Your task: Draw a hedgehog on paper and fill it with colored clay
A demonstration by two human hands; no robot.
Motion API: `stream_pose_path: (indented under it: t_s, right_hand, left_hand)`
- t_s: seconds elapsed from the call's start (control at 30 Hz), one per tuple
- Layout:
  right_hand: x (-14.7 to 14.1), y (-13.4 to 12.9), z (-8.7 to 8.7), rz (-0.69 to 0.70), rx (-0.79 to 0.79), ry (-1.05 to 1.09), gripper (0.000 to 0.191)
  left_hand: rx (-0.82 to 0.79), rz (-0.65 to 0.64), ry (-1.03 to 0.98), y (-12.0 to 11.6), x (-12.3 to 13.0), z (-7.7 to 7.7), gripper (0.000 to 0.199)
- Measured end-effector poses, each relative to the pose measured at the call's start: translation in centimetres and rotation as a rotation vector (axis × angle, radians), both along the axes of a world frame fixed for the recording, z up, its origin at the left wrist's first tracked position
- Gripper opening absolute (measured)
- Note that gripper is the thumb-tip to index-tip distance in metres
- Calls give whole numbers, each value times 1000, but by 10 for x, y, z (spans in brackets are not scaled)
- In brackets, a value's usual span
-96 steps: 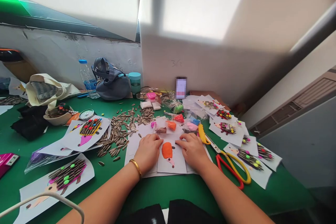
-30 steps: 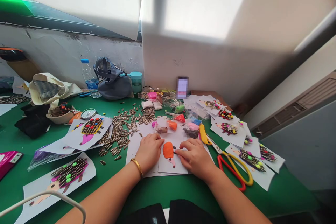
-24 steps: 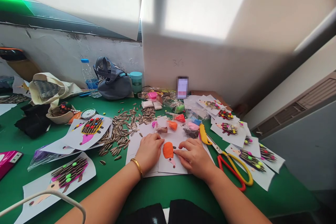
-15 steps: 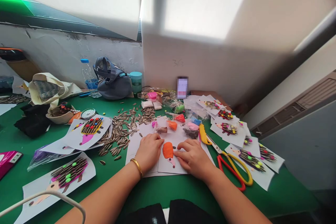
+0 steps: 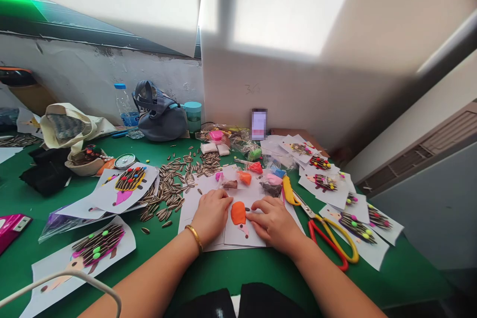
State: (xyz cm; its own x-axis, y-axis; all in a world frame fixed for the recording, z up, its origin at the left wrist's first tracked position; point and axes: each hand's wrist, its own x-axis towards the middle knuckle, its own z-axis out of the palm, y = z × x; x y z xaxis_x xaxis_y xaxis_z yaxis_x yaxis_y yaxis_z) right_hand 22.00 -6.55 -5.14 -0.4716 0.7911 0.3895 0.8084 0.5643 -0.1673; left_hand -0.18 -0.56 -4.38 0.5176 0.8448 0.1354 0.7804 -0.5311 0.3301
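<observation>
A white sheet of paper (image 5: pixel 246 241) lies before me, bearing a hedgehog figure with an orange clay body (image 5: pixel 238 213) and a pale pink pointed face (image 5: pixel 243 230). Small dark clay dots mark its face, and a dark clay bit (image 5: pixel 247 209) sits at the body's right edge. My left hand (image 5: pixel 212 214), with a gold bangle on its wrist, rests on the paper left of the body, fingers bent and lying on the sheet. On the other side, my right hand (image 5: pixel 275 221) has its fingers apart, fingertips touching the paper beside the dark bit.
Sunflower seeds (image 5: pixel 169 184) are spread at left. Bagged clay lumps (image 5: pixel 245 177) lie beyond my hands. Scissors with red and yellow handles (image 5: pixel 328 231) and a yellow-handled tool (image 5: pixel 288 191) are at right. Finished hedgehog pictures (image 5: pixel 357 228) lie on both sides. A phone (image 5: pixel 259 124) stands behind.
</observation>
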Motion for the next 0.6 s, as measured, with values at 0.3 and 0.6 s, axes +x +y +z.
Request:
stream_pose_path:
  t_s: [0.3,0.6]
  right_hand:
    - [7,1,4,10,8,33,21]
    - [6,0,6,20,-1,46,25]
  left_hand:
    - [5,-7,8,1,0,1,30]
    - [14,-5,6,1,-1,-2,29]
